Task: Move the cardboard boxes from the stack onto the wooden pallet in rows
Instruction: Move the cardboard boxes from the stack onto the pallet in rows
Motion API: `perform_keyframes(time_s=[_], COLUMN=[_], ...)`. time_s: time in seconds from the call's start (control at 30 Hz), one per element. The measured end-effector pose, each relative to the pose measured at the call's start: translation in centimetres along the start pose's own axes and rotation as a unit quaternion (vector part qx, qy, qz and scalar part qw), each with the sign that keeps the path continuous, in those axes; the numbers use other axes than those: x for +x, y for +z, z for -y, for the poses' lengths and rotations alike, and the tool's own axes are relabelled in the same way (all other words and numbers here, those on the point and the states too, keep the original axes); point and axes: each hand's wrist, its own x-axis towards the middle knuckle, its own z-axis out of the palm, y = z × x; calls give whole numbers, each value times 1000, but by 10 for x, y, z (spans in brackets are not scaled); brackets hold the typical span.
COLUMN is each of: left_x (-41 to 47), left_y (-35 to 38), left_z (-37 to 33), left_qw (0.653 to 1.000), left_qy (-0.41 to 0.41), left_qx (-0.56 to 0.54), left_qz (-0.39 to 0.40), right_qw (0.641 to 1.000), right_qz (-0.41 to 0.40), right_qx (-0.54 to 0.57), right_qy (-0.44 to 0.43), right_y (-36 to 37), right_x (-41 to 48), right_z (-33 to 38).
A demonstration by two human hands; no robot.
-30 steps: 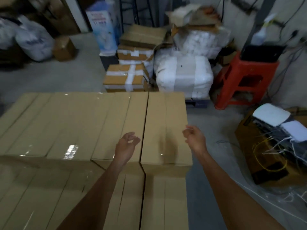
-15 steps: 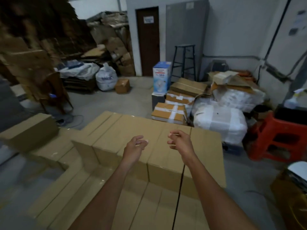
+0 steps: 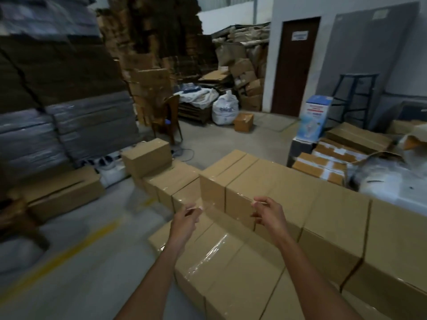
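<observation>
Centre frame: my left hand (image 3: 184,221) and right hand (image 3: 268,212), each grip loosely curled and empty, above tape-sealed brown cardboard boxes (image 3: 272,181).

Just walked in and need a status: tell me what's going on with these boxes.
A person is working bare-handed at a stepped stack of taped cardboard boxes. The left hand and right hand are both empty, fingers loosely curled, held in front of the upper row and gripping nothing. One single box sits atop the lower row at the far left end. No pallet is visible.
</observation>
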Motion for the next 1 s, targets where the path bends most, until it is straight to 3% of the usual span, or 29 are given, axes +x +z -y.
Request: perform_keyframes(time_s=[0.33,1.0], left_x=[69,401], left_y=[-134,-390], left_z=[13,-17], left_qw=[996,980], left_qy=[-7,-33], left_qx=[-2,40], left_qz=[-89,-191], right_qw=[994,974], right_qz=[110,226], right_qx=[15,-15], right_qy=[0,25], right_y=[187,583], right_x=[40,268], right_z=[-1,24])
